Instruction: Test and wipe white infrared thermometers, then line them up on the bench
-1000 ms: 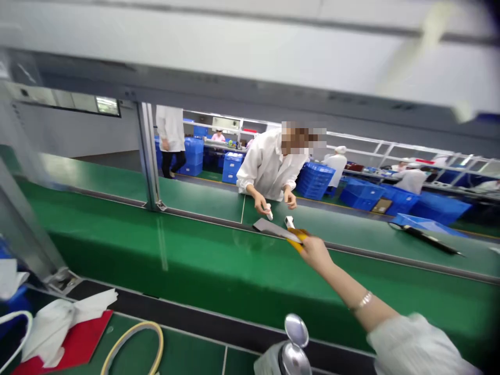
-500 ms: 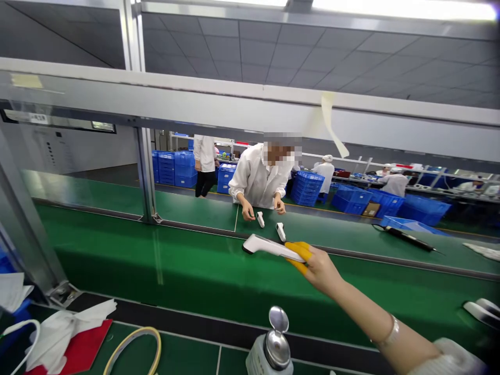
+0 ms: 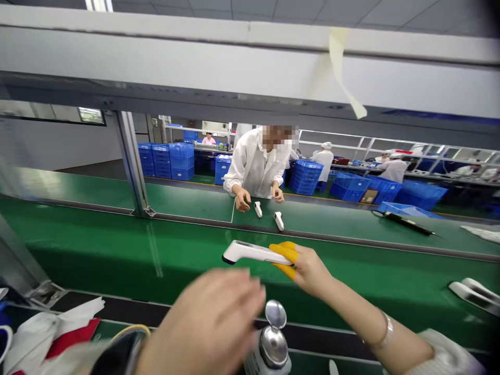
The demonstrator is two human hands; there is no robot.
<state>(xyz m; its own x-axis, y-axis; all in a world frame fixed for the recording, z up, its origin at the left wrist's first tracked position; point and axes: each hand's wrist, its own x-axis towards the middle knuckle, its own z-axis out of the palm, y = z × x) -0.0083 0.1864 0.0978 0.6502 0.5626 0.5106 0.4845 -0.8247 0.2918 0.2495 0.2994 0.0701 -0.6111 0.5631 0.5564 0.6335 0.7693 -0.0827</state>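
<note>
The right hand point(image 3: 308, 265), with yellow covers on its fingertips point(image 3: 285, 253), has a closed grip on one end of a white handheld device point(image 3: 250, 252), holding it level above the green conveyor belt point(image 3: 195, 260). The left hand point(image 3: 207, 325) is blurred, nothing in it; how far its grip is open I cannot tell. Just beside it stands a metal-capped dispenser bottle point(image 3: 273, 344). Across the belt, a person in white point(image 3: 258, 166) leans over two small white devices point(image 3: 269, 214) on the far bench point(image 3: 187, 200).

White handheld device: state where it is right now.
Head view, centre: the white handheld device is held in the right hand over the green conveyor belt, beyond the pump bottle.
</note>
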